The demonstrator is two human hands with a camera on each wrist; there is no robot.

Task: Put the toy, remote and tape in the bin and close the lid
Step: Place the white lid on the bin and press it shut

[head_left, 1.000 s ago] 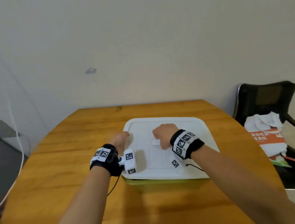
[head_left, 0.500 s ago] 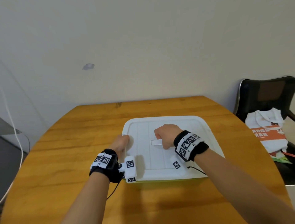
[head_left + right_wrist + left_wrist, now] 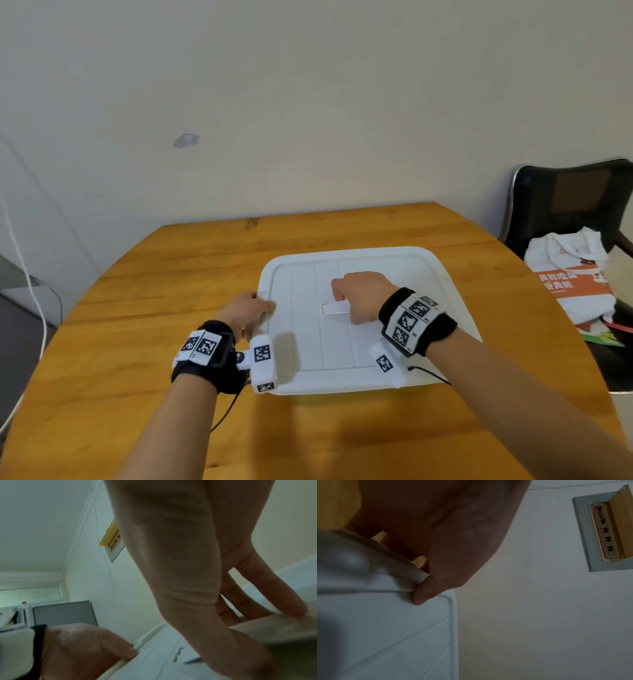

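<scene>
A white lid (image 3: 411, 274) lies flat over the bin on the wooden table (image 3: 164, 274), and only a thin green sliver of the bin (image 3: 423, 386) shows under its near edge. My left hand (image 3: 258, 306) grips the lid's left rim, thumb on top (image 3: 423, 595) and fingers curled under the edge. My right hand (image 3: 346, 294) is curled around the flat white handle (image 3: 334, 309) at the lid's middle; the right wrist view shows its fingers (image 3: 267, 595) hooked over the handle (image 3: 274, 628). The toy, remote and tape are not visible.
A black chair (image 3: 575, 205) holding a white and orange bag (image 3: 575, 284) stands off the table's right side. A white cable (image 3: 20, 260) hangs along the wall at left. A grey wall panel (image 3: 607, 531) shows in the left wrist view.
The lid has come down; the green bin wall seen below its near edge a second ago is now almost covered. Both hands keep their holds.
</scene>
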